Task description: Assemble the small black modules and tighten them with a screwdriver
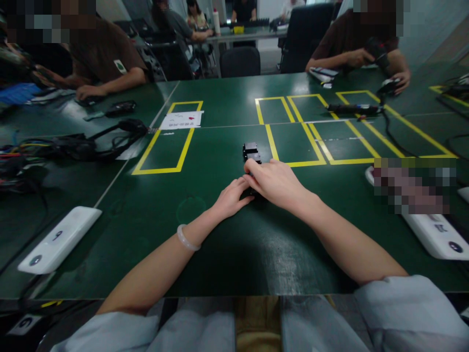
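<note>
Small black blocky parts (pixel 251 148) stand in a short row on the green table, just beyond my fingertips. Their exact kind cannot be made out. My right hand (pixel 278 183) arches over the near end of the row, thumb and fingers bent and closed on it. From the left, my left hand (pixel 231 198) meets the right one, its fingers pressed against the near black part, with the thumb low near the table. The two hands touch, and most of the near part is hidden under them. A pale bracelet (pixel 187 238) circles my left wrist.
Yellow tape outlines (pixel 179 161) mark the table, with a paper label (pixel 182 120) across one. Black cables (pixel 110 142) spread at left. White devices lie left (pixel 60 239) and right (pixel 436 234). A black tool (pixel 353 108) lies far right. Co-workers (pixel 106 54) sit opposite.
</note>
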A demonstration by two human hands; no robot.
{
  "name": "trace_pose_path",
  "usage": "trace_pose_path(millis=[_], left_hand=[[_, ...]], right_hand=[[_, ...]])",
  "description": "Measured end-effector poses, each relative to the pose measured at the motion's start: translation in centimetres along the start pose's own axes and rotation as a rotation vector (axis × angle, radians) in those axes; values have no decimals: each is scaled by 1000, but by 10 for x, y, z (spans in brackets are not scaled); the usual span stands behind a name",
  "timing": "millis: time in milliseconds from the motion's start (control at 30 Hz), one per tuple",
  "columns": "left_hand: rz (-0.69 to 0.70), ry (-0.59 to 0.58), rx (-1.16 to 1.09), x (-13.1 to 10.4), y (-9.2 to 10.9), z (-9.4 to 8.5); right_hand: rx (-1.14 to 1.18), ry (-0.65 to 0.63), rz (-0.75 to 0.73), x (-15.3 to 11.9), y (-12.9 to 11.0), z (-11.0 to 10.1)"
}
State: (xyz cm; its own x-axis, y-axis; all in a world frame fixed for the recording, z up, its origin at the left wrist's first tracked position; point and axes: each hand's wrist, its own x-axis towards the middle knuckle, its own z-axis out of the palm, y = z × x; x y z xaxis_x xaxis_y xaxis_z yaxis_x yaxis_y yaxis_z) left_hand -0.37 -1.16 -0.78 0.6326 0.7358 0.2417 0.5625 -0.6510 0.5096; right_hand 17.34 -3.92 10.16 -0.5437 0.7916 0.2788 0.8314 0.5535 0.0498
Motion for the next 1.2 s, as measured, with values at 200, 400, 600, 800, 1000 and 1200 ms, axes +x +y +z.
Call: trace_pose_path(millis=[200, 400, 600, 800, 1000, 1200], left_hand=[[8, -11, -13, -2, 1, -1], [-4, -28, -3, -1, 1, -2], [-4, -12, -8, -1, 1, -1], [-10, -10, -2, -1, 1, -1], [-8, -23, 6, -1, 2, -2], [-3, -7, -7, -1, 3, -1]], right_hand=[[0, -2, 6, 1, 1, 3], [-3, -1, 23, 1, 1, 2], [2, 1, 22, 2, 1, 6], [51, 34, 18, 0, 0, 3], [11, -14, 26, 1, 0, 0], [45, 19, 9, 1, 0, 2]])
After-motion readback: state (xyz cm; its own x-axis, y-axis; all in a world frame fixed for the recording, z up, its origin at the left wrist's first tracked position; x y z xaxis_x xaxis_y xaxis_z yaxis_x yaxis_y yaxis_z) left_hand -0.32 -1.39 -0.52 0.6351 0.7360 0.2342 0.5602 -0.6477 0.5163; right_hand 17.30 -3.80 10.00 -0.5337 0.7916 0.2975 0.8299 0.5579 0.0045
